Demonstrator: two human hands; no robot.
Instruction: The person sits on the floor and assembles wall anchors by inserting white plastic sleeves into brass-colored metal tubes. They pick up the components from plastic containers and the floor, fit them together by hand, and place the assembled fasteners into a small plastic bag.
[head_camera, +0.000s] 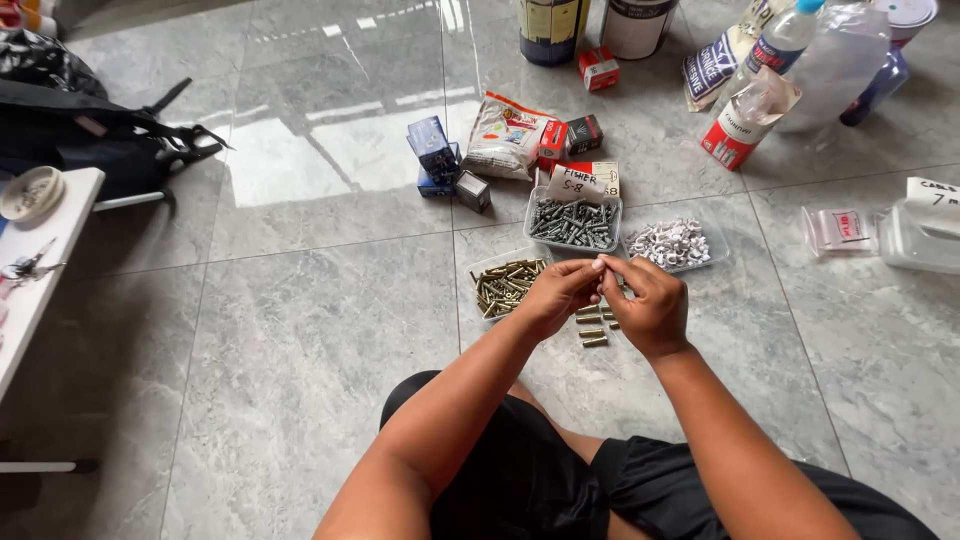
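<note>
Both hands meet just in front of the clear plastic tray of grey wall plugs (574, 222). The left hand (553, 297) and right hand (652, 305) pinch their fingers shut on a small piece, too hidden to identify. It looks light, stiff and easily dropped, best held by its ends. Brass-coloured metal anchors (593, 326) lie on the floor below the hands.

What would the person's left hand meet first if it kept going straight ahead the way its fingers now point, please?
Probably the right hand: the left hand points rightward, its fingertips already touching the right hand's. Beyond lies the clear tray of grey plugs, though depth is unclear.
</note>
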